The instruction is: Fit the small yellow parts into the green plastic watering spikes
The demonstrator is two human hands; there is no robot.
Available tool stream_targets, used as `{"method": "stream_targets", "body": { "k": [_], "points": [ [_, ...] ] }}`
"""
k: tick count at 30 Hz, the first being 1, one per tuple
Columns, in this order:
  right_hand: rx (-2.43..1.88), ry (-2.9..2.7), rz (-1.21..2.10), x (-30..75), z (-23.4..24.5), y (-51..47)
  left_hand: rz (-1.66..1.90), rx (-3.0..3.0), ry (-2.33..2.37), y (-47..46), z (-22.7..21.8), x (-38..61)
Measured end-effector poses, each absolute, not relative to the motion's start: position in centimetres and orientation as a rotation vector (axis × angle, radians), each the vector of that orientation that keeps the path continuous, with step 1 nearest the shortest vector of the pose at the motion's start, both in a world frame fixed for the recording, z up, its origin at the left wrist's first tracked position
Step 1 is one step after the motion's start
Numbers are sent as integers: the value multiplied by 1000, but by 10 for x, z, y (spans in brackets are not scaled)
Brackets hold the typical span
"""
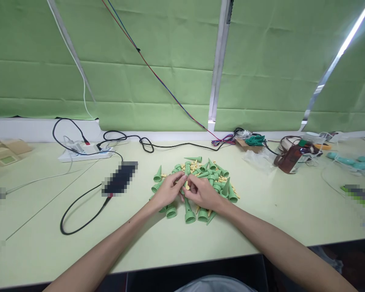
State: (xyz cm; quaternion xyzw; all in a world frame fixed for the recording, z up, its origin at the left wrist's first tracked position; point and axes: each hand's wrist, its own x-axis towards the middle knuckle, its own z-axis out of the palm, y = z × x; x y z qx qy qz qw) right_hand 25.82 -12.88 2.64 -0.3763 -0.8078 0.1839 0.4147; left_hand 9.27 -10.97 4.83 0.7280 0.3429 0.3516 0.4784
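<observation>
A heap of green plastic cones [213, 178] mixed with small yellow pieces [195, 166] lies in the middle of the pale table [42, 227]. Both my hands meet over the near side of the heap. My left hand [167, 191] has its fingers curled and pinched toward the right hand. My right hand [203, 192] pinches a small yellow piece [187, 187] at its fingertips. A green cone [188, 211] points down from between my hands, its wide end toward me. What the left fingers hold is hidden.
A white power strip [85, 153] with black cables [79, 211] sits at the back left, a dark blurred device [120, 178] beside it. A brown bottle [290, 159], a green cloth [255, 140] and teal parts [353, 162] lie at the right. A green blind [158, 73] hangs behind.
</observation>
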Motion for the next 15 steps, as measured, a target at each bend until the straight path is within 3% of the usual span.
{"method": "stream_targets", "body": {
  "k": [15],
  "points": [
    [-921,-2041,493,259,25,-128,851,1766,858,-111,49,93]
  ]
}}
